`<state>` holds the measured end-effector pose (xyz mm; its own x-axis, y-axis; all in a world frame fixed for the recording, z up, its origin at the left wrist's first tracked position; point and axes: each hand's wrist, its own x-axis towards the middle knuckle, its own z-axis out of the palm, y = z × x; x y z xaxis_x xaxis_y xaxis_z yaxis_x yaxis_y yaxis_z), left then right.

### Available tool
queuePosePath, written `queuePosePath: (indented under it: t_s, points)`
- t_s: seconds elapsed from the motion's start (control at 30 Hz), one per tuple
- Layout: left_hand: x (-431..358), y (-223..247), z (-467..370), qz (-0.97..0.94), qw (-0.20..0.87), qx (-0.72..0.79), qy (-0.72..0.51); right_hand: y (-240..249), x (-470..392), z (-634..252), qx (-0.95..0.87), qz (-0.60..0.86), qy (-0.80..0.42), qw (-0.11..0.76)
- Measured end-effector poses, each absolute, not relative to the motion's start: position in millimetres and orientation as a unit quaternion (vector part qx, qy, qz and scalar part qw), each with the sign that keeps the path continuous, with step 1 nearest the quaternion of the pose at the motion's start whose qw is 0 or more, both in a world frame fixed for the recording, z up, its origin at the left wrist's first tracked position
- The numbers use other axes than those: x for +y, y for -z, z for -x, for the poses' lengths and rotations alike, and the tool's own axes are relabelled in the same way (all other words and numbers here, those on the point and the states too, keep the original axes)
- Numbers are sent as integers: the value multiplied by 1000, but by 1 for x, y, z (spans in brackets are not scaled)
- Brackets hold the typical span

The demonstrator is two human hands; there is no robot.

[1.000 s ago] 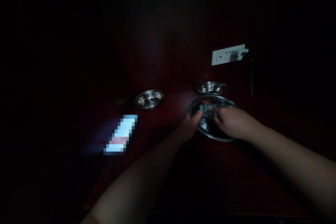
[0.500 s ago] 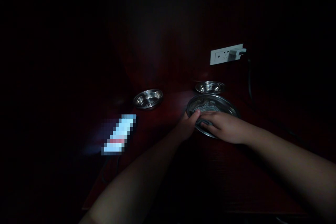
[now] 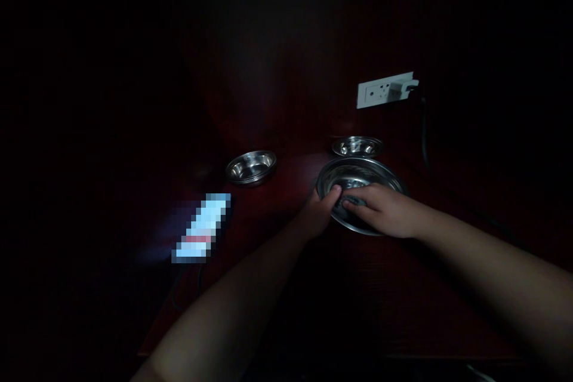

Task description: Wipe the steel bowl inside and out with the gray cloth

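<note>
A shiny metal bowl [image 3: 358, 229] rests on the dark red table under both hands. Its near left rim is gripped by my left hand [image 3: 321, 208], thumb over the edge and the other fingers hidden beneath or behind it. Inside the bowl, my right hand [image 3: 387, 209] presses a bunched grey cloth [image 3: 353, 200] against the metal. Most of the cloth is covered by the fingers.
Just behind the bowl stands a smaller metal bowl [image 3: 357, 147]. Another metal bowl [image 3: 251, 168], perhaps stacked, sits to the left. A lit phone-like screen [image 3: 201, 228] lies at the table's left. A wall socket [image 3: 384, 91] holds a plug with a hanging cord.
My right hand and the cloth have shifted within the bowl; less cloth shows now and more of the bowl's inner floor is visible. My left hand keeps its hold on the rim.
</note>
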<state>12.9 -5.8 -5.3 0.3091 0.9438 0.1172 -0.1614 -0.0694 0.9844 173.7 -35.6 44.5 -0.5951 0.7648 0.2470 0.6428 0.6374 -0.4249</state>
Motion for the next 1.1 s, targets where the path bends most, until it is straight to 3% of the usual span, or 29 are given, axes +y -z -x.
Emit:
queuePosePath:
  t_s: [1.1]
  points:
    - [-7,3,-16,-575,597,315,-462,-39,-33,-174,-887,393,-172,172]
